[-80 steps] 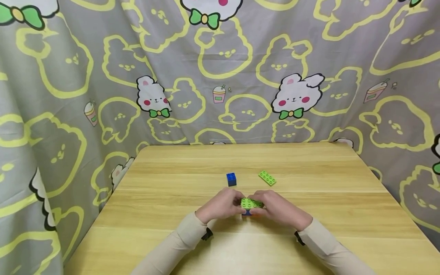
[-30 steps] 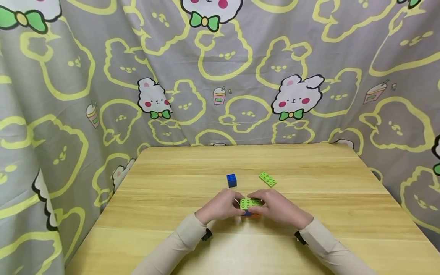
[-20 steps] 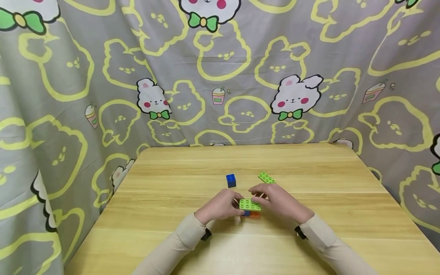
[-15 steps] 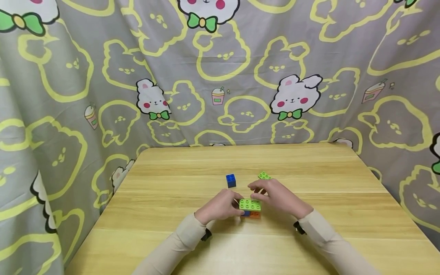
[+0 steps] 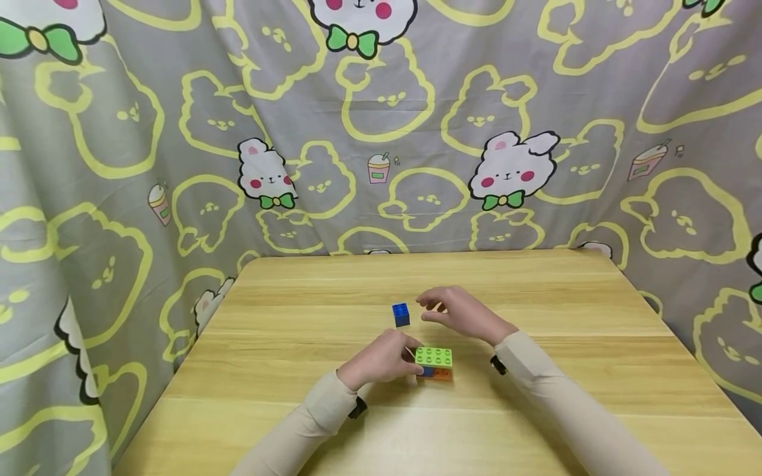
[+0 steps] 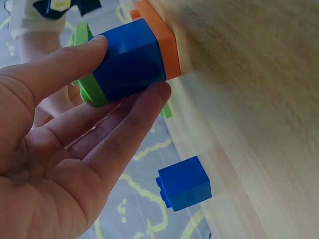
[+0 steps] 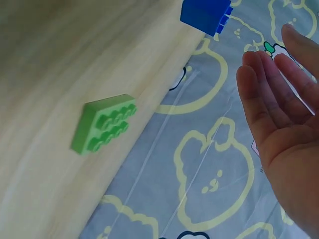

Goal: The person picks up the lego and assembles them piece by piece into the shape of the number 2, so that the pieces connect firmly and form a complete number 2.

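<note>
My left hand (image 5: 381, 358) pinches a small stack of toy building bricks from its left side, thumb in front and fingers behind. The stack has a lime green plate (image 5: 433, 356) on top, a blue brick (image 6: 130, 57) in the middle and an orange plate (image 6: 162, 37) at the base, on the table. My right hand (image 5: 464, 314) hovers with fingers loosely bent, just right of a loose blue brick (image 5: 401, 315), and holds nothing. A second lime green plate (image 7: 104, 122) lies on the table in the right wrist view; my right hand hides it in the head view.
The wooden table (image 5: 297, 410) reaches back to a grey curtain (image 5: 333, 99) with yellow outlines and rabbit faces. Loose bricks lie behind the stack. A dark band (image 5: 499, 365) shows at the right wrist.
My right hand has let go of the stack and moved back and slightly left, up beside the loose blue brick, covering the loose green plate. My left hand stays on the stack.
</note>
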Motion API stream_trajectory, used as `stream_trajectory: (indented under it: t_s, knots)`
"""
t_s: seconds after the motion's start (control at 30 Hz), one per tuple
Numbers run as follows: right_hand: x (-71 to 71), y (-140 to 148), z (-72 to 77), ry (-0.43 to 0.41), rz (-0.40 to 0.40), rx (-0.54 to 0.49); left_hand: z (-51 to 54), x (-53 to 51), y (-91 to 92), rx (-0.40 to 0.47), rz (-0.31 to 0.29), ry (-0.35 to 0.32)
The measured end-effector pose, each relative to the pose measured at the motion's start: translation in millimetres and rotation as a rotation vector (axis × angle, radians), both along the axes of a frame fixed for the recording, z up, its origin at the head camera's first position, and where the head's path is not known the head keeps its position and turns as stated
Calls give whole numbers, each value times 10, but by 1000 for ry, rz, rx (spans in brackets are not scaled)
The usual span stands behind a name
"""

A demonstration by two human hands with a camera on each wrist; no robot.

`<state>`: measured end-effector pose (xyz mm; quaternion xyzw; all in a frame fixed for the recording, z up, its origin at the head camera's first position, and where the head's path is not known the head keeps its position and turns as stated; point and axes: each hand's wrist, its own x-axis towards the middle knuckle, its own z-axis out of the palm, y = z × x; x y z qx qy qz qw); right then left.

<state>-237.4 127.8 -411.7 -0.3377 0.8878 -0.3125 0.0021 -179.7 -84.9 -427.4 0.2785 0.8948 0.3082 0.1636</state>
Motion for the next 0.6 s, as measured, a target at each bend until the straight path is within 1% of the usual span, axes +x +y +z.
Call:
stream_trajectory:
  t_s: [0.17,0.3,0.5,0.6]
  knots:
    - [-142,-105,50,6,15,-3,4,-1,-2,5,6,-9]
    - [-232,-182,63,-31,11,4,8,2,-3,-1,7,-9]
    - [-340,-269,27,-70,-2,13,1,9,-8,-8,3,-3]
    - [-391,-290,-13,-83,8,5,3,12,-10,-7,7,-6]
